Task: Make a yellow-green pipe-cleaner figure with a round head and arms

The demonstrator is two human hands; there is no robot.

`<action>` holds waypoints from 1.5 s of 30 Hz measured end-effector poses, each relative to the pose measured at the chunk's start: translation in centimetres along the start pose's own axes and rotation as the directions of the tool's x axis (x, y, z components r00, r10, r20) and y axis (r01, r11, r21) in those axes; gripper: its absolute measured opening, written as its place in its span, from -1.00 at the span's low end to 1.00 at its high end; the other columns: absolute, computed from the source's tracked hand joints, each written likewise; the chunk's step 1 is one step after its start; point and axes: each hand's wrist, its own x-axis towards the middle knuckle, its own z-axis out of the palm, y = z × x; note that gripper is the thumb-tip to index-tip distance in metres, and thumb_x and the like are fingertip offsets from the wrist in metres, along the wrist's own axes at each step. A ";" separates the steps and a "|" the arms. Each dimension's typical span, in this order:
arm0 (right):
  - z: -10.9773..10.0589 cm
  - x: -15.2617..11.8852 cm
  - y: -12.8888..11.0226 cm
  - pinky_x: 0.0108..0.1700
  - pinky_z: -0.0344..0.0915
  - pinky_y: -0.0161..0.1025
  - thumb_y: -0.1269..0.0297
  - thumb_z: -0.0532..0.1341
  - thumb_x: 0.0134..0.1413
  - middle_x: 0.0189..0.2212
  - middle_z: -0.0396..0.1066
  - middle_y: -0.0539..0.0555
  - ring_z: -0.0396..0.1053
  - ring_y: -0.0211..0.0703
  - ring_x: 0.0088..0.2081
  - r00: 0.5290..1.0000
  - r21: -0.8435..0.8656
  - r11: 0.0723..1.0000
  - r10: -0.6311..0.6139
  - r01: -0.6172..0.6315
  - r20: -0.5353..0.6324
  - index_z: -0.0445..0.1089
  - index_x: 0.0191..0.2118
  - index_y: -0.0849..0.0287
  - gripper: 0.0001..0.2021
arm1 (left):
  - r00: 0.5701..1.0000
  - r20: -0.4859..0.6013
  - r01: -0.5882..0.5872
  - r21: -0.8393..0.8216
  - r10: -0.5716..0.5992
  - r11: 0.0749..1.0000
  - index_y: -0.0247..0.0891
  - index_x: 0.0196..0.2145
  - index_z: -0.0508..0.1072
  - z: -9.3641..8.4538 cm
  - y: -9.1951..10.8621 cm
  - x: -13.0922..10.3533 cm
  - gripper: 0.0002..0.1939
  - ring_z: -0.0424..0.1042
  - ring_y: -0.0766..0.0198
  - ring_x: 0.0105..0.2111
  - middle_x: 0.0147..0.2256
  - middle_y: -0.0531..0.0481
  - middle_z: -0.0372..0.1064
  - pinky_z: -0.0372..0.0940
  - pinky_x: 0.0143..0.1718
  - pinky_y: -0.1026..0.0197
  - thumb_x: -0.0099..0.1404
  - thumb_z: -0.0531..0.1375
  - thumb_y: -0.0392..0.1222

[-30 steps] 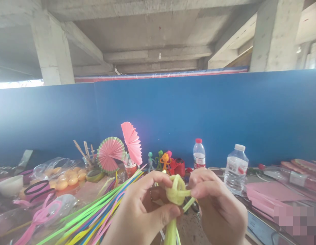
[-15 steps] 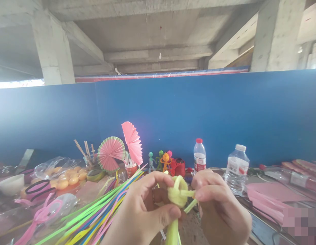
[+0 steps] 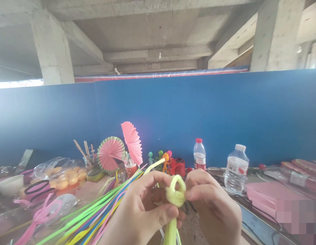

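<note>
My left hand (image 3: 145, 207) pinches a pale yellow pipe cleaner figure (image 3: 176, 200) between thumb and fingers, in front of me at lower centre. Its top is a wound ball with a small raised loop, and a thick yellow stem hangs below. My right hand (image 3: 214, 200) is closed at the ball's right side, thumb and forefinger pressed together against it. Whatever strand lies between those fingertips is hidden. Behind my left hand, a loose yellow pipe cleaner end (image 3: 154, 164) points up and to the right.
Colourful pipe cleaners (image 3: 96, 211) fan out at left. Behind stand pink paper fans (image 3: 132, 143), small pipe cleaner figures (image 3: 166, 160), a red-capped bottle (image 3: 199, 154) and a white-capped bottle (image 3: 236, 168). Orange balls (image 3: 63, 182) lie in plastic. A phone (image 3: 260, 224) and pink sheets (image 3: 270, 194) are right.
My right hand has moved left, close against the yellow ball; the strand it was pulling out to the right no longer shows. A yellow end now sticks up behind my left hand.
</note>
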 end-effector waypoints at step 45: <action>-1.6 0.8 0.3 -0.52 0.35 -0.29 0.65 0.08 -0.04 -0.43 0.39 0.11 0.37 -0.23 -0.43 0.970 -0.275 0.936 -0.180 0.220 0.163 0.42 -0.33 0.25 -0.76 | 0.990 -0.114 -0.044 0.267 0.077 0.963 -0.20 -0.32 0.48 -1.0 1.4 -0.1 -0.87 0.44 0.22 -0.30 -0.29 -0.04 0.46 0.35 -0.34 0.30 0.12 0.22 -0.28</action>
